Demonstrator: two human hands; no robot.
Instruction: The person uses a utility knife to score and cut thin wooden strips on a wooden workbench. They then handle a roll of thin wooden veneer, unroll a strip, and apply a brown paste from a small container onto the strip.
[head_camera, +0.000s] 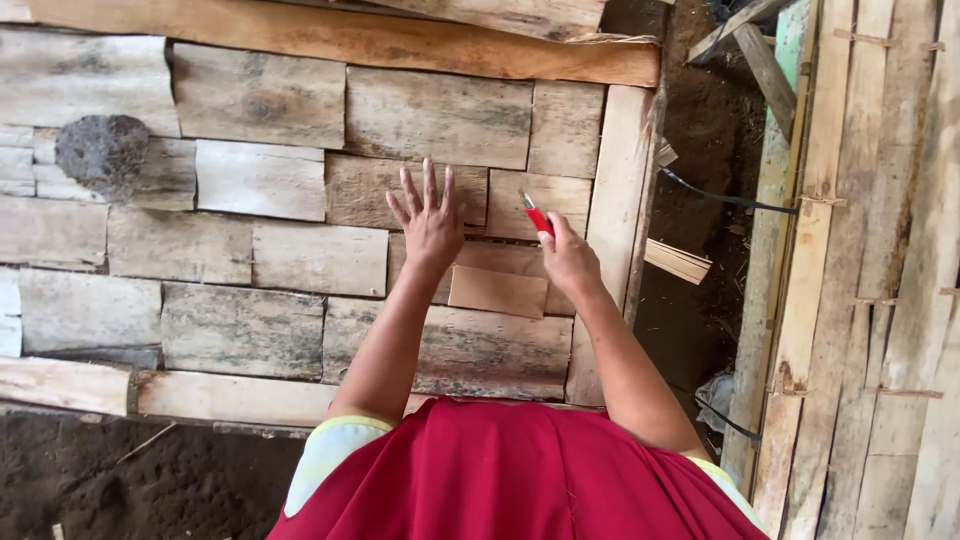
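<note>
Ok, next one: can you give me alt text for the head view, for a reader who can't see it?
Seen from above, a person presses the left hand flat, fingers spread, on a wall of weathered wooden shingles, while the right hand holds a red-handled tool against it. A pale wooden post frames the right edge, with dark soil beyond.

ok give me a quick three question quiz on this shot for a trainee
1. True or false: the left hand lies flat with fingers spread on the plank wall.
2. Which hand holds the red-handled tool? A) left B) right C) neither
3. Fill in: the dark rough clump sits at the wall's upper ____ side.

Key: 1 true; 2 B, the right hand grips it, tip against the planks; 3 left.
</note>
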